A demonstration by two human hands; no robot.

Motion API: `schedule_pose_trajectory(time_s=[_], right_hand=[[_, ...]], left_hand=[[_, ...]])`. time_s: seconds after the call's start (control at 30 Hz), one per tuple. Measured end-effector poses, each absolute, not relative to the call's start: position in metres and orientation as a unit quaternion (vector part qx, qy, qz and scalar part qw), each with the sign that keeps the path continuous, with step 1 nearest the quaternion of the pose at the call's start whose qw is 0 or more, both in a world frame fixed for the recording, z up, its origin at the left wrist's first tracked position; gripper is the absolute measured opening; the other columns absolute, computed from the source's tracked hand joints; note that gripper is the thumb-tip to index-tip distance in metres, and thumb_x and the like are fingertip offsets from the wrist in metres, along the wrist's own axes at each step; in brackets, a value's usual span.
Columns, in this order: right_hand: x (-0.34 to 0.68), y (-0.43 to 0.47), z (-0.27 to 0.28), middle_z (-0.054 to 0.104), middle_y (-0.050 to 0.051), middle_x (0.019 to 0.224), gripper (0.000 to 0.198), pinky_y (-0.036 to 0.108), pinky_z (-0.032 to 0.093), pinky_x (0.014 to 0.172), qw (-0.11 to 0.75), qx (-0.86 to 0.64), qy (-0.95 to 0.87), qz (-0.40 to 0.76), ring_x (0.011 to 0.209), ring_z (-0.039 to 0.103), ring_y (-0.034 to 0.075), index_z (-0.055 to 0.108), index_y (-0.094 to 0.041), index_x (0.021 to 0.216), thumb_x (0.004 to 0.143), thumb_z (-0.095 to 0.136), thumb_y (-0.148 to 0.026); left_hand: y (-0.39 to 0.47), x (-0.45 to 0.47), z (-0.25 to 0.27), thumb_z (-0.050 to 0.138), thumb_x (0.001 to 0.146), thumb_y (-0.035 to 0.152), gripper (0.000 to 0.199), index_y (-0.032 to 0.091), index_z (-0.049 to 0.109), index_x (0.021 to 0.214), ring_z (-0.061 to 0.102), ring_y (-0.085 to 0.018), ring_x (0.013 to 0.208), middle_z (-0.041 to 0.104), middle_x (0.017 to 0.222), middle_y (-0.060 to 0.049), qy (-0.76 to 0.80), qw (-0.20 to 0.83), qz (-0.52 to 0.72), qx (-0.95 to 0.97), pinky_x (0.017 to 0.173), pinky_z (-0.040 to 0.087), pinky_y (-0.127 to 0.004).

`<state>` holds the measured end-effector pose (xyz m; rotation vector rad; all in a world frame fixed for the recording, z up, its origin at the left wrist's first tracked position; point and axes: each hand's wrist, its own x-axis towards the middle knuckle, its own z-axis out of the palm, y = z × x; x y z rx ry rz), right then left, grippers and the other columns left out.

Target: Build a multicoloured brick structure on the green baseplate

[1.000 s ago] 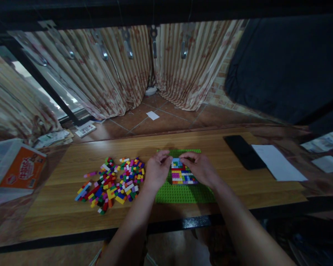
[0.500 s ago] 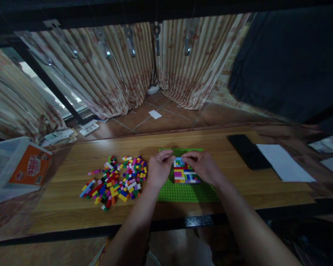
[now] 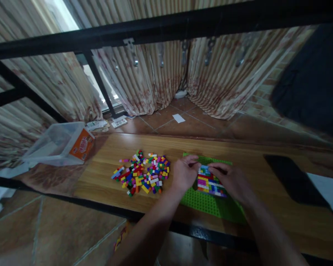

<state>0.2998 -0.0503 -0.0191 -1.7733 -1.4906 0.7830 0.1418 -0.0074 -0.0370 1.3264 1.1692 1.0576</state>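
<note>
A green studded baseplate [image 3: 202, 204] lies on the wooden table. On it sits a block of toy bricks [image 3: 208, 183] in many colours, laid in tight rows, with light blue ones along its far edge. My left hand [image 3: 186, 171] is at the block's far left corner, thumb and fingers closed together; whatever is between them is hidden. Across from it, my right hand [image 3: 230, 177] reaches over the block's right side. Its thumb and forefinger are pinched at the light blue bricks, and I cannot make out what they hold.
To the left lies a loose pile of bricks [image 3: 144, 173]. Further left, a clear plastic bin [image 3: 55, 144] with an orange label stands on the floor. A black phone-like slab [image 3: 295, 179] and white paper [image 3: 327, 192] lie at the right. A dark metal bar [image 3: 155, 31] crosses above.
The camera view has turned left, so the table and everything on it appear further right. Both hands stay at the far edge of the brick block, with little change in their pose.
</note>
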Motion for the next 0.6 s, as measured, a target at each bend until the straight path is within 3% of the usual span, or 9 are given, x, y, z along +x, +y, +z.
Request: schedule_pose_trajectory(time_s=[0.2,0.47,0.6], right_hand=[[0.304,-0.051,-0.023,0.076,0.005,0.093,0.034,0.036,0.052,0.075,0.318,-0.698,-0.575,0.285,0.085,0.069,0.026,0.074,-0.023,0.090,0.077,0.057,-0.049],[0.311,-0.049,-0.026,0.076,0.003,0.089,0.041,0.036,0.054,0.071,0.292,-0.711,-0.575,0.280,0.082,0.070,0.027,0.074,-0.024,0.090,0.072,0.057,-0.056],[0.312,-0.049,-0.028,0.076,0.004,0.091,0.043,0.039,0.054,0.074,0.280,-0.721,-0.575,0.266,0.085,0.070,0.029,0.074,-0.024,0.089,0.071,0.055,-0.059]], left_hand=[[-0.011,0.145,-0.038,0.064,0.075,0.012,0.029,0.014,0.069,0.103,0.070,-0.016,0.075,0.075,0.090,-0.008,0.490,0.538,0.441,0.525,0.072,0.057,-0.029],[-0.017,0.141,-0.033,0.061,0.076,0.015,0.042,0.017,0.065,0.118,0.069,-0.016,0.081,0.075,0.094,-0.005,0.489,0.510,0.433,0.560,0.080,0.055,-0.029],[-0.008,0.117,-0.026,0.059,0.080,0.022,0.032,0.015,0.068,0.110,0.067,-0.016,0.077,0.073,0.091,-0.007,0.502,0.475,0.452,0.563,0.074,0.054,-0.028]])
